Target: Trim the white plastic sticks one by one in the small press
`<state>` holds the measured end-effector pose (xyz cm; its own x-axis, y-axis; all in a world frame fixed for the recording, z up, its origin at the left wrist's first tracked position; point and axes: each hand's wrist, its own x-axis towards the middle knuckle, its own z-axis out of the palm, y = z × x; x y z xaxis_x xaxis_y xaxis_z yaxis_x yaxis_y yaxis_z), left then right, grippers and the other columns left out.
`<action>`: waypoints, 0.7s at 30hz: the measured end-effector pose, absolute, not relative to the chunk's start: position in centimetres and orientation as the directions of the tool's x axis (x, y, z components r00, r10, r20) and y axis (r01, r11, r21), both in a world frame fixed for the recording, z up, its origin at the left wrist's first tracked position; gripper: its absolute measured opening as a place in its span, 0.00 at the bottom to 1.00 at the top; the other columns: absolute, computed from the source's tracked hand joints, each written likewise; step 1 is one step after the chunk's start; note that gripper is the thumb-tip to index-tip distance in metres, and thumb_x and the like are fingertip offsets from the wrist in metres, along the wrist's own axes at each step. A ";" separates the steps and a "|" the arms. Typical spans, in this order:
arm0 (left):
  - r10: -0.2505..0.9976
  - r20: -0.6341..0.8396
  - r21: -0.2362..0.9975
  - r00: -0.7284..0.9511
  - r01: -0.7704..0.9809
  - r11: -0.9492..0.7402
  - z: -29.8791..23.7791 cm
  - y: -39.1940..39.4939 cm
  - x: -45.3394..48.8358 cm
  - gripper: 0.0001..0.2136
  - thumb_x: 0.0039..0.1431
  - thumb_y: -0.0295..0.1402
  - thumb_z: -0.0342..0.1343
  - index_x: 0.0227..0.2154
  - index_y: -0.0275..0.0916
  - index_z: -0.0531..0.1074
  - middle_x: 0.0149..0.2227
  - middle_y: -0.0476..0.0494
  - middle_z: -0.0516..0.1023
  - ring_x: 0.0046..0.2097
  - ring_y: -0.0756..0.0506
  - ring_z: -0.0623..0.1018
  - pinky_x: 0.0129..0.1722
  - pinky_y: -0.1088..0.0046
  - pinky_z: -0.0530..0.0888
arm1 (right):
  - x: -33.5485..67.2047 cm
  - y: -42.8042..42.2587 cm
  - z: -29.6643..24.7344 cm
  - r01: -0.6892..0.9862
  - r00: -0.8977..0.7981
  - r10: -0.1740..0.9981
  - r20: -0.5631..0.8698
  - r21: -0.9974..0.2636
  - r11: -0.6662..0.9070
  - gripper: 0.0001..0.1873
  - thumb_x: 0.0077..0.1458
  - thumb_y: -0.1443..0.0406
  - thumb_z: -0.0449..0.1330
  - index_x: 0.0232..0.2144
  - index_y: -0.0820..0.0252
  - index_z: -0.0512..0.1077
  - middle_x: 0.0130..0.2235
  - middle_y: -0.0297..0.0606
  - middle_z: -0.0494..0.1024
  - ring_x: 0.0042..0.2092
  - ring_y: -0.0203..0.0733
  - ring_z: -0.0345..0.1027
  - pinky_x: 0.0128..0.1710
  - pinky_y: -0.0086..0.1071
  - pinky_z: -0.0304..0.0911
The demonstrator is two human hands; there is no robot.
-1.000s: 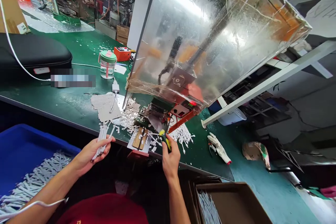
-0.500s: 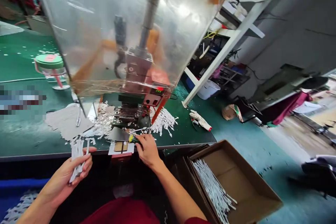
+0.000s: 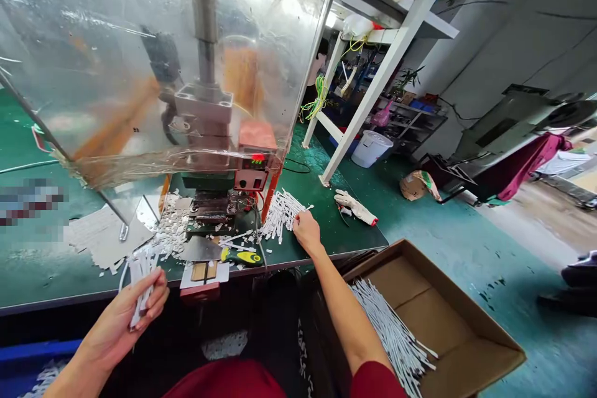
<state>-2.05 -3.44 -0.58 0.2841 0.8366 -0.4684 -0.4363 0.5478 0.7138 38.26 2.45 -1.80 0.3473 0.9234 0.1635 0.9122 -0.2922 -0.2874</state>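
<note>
My left hand [image 3: 135, 305] is closed around a bundle of white plastic strips [image 3: 140, 280], their ends pointing up and away from me. On the green bench, my right hand [image 3: 308, 233] reaches the right edge of a pile of similar white strips [image 3: 282, 211]. Its fingers are drawn together there, and what they hold, if anything, is hidden. Between my hands stands a press [image 3: 209, 199] behind a clear plastic shield [image 3: 153, 87]. In front of it lies a putty knife [image 3: 240, 256] with a yellow and black handle, its wide blade over a small wooden block.
White scraps [image 3: 172, 224] and cardboard pieces [image 3: 112, 233] lie left of the press. A control box [image 3: 252, 168] with a lit display sits beside it. A white glove [image 3: 354, 206] rests at right, above an open cardboard box [image 3: 448, 311] holding many strips. A blue bin [image 3: 41, 351] is lower left.
My right hand has moved right, from beside the putty knife to the strip pile, leaving the knife's handle uncovered. The left hand keeps its bundle. The view has turned slightly.
</note>
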 end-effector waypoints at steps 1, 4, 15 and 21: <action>0.835 -0.463 0.707 0.297 -0.444 0.550 -0.6 -3.3 -2.0 0.16 0.53 0.41 0.65 0.22 0.38 0.67 0.17 0.55 0.59 0.16 0.57 0.55 0.10 0.84 0.54 | 38.2 2.3 -1.8 0.903 0.351 0.919 0.180 -0.324 -0.282 0.09 0.57 0.70 0.52 0.32 0.62 0.73 0.36 0.41 0.74 0.35 0.38 0.68 0.35 0.29 0.59; 0.831 -0.460 0.689 0.313 -0.463 0.557 -0.6 -3.0 -2.0 0.20 0.54 0.42 0.65 0.17 0.38 0.62 0.16 0.54 0.59 0.17 0.56 0.56 0.10 0.83 0.53 | 37.7 1.4 -1.6 0.787 0.402 0.897 0.186 -0.571 -0.234 0.07 0.52 0.68 0.53 0.27 0.61 0.71 0.28 0.36 0.74 0.31 0.38 0.68 0.33 0.29 0.60; 0.858 -0.396 0.712 0.327 -0.481 0.512 -0.4 -1.8 -2.6 0.22 0.55 0.41 0.63 0.15 0.38 0.60 0.15 0.53 0.59 0.17 0.55 0.57 0.11 0.81 0.51 | 27.9 -1.8 1.2 -0.256 0.165 0.934 -0.318 -0.928 -0.271 0.19 0.42 0.54 0.68 0.22 0.60 0.66 0.22 0.33 0.75 0.15 0.27 0.59 0.12 0.21 0.52; 0.869 -0.391 0.697 0.303 -0.520 0.494 -0.5 -1.9 -3.1 0.23 0.56 0.41 0.62 0.13 0.38 0.59 0.14 0.53 0.58 0.17 0.55 0.58 0.12 0.80 0.48 | 22.1 -1.1 1.4 -0.267 -0.006 0.949 -0.314 -0.914 -0.305 0.18 0.46 0.54 0.65 0.21 0.58 0.63 0.18 0.29 0.72 0.12 0.26 0.53 0.10 0.21 0.48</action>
